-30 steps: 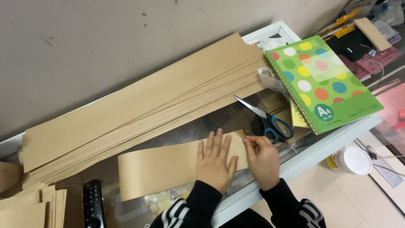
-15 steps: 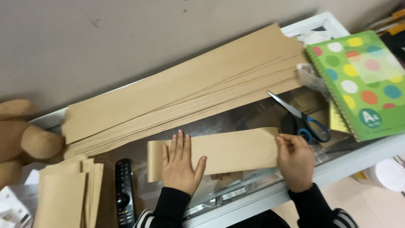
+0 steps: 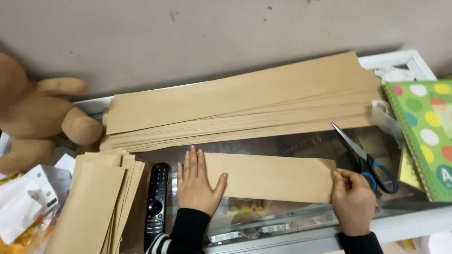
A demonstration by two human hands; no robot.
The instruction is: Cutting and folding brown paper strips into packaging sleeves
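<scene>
Head view looks down on my glass-topped table (image 3: 301, 141), and the biggest thing on it is the long stack of brown paper strips (image 3: 240, 108) lying slantwise along the wall, well behind my hands. To my left a plush bear (image 3: 37, 113) sits beside the stack's end, and nearer me a pile of folded brown pieces (image 3: 94, 202) fans out at the table's left corner. At the far right lies a green spiral notebook with coloured dots (image 3: 423, 136), and just inside it the blue-handled scissors (image 3: 367, 157), blades apart, close to my right hand but not touching it. The piece I am working is the short brown strip (image 3: 273, 176), flat on the glass between my two hands. My left hand (image 3: 195, 186) lies palm down on its left end, fingers straight and close together, thumb spread out over the paper. My right hand (image 3: 353, 200) pinches the right end, fingers curled over the edge with the thumb apparently beneath. To do this well, I judge I should keep the left palm pressing so the strip cannot slide on the slick glass, match the edges squarely, and only then run a firm crease. A black remote control (image 3: 156, 202) lies just left of my left wrist
</scene>
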